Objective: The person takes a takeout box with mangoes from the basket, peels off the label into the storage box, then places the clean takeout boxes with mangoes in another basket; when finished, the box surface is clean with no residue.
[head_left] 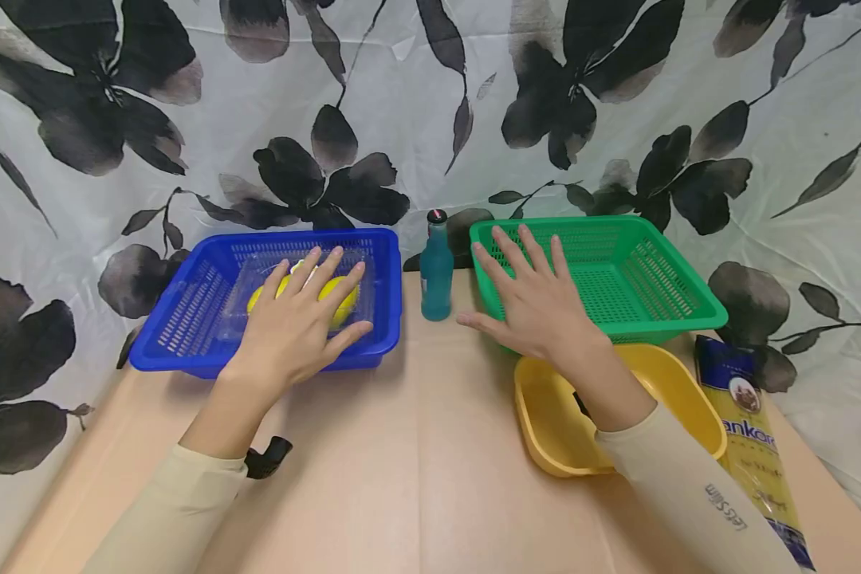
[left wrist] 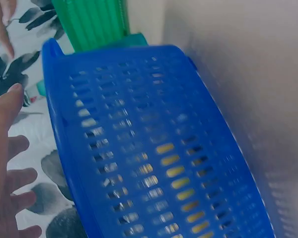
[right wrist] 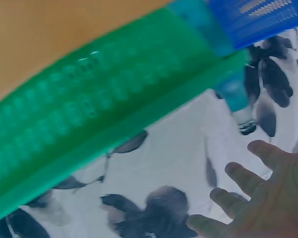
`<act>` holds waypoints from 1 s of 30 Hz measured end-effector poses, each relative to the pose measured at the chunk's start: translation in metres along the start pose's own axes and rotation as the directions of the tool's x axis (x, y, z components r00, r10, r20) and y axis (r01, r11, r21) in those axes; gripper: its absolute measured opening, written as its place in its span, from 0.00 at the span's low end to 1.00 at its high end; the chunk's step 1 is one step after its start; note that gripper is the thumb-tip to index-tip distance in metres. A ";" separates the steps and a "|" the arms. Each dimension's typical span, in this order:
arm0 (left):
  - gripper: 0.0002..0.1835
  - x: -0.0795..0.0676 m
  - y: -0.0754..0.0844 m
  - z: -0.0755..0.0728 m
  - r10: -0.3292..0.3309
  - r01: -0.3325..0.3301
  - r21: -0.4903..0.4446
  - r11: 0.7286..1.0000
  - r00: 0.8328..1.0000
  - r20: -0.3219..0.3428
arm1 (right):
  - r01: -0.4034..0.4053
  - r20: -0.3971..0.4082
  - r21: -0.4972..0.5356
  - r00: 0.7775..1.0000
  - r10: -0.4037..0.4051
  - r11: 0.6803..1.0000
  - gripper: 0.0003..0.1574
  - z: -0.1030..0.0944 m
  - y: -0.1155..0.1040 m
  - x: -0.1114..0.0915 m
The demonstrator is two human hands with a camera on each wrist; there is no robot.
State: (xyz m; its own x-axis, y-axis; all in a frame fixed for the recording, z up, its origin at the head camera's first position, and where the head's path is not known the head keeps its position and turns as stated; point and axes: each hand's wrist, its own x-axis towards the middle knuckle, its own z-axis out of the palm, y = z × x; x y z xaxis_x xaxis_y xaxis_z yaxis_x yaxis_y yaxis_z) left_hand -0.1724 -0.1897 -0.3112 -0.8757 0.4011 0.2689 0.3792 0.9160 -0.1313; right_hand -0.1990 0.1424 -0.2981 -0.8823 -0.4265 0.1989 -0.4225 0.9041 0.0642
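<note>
My left hand point(head_left: 294, 327) hovers with spread fingers over the blue basket point(head_left: 161, 327), holding nothing. Beneath it, inside the basket, lies a clear plastic container point(head_left: 231, 311) with rounded yellow items point(head_left: 346, 301), partly covered by the hand. The left wrist view shows the basket's slotted side point(left wrist: 139, 124) beside the thumb and fingers. My right hand point(head_left: 534, 307), fingers apart and holding nothing, is above the near left part of the green basket point(head_left: 678, 315). Between the two baskets stands an upright blue bottle point(head_left: 436, 279) with a dark cap.
In front of the green basket sits a yellow tub point(head_left: 545, 422), partly hidden by my right forearm. A yellow and blue printed packet point(head_left: 749, 434) lies at the right table edge. Behind the wooden table point(head_left: 402, 478) hangs a floral cloth point(head_left: 438, 104).
</note>
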 end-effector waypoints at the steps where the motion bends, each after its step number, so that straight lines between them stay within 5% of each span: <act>1: 0.43 -0.002 -0.003 0.001 -0.007 0.007 -0.005 1.000 1.000 0.001 | 0.008 -0.001 0.001 1.000 -0.008 1.000 0.61 -0.001 -0.005 0.002; 16: 0.38 -0.019 -0.035 0.004 -0.067 0.067 -0.054 0.996 0.998 0.004 | 0.068 0.036 -0.005 0.997 -0.068 0.998 0.60 0.000 -0.042 0.016; 30: 0.38 -0.040 -0.073 0.006 -0.162 0.171 -0.089 0.981 0.981 0.104 | 0.136 0.058 0.076 0.988 -0.140 0.988 0.57 0.014 -0.075 0.028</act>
State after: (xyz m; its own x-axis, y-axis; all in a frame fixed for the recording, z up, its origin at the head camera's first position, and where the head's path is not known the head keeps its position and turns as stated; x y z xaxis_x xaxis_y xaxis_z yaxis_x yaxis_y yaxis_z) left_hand -0.1671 -0.2727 -0.3184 -0.9518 0.2440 0.1857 0.2487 0.9686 0.0020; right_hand -0.1946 0.0620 -0.3109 -0.8249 -0.5500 0.1306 -0.5530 0.8331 0.0156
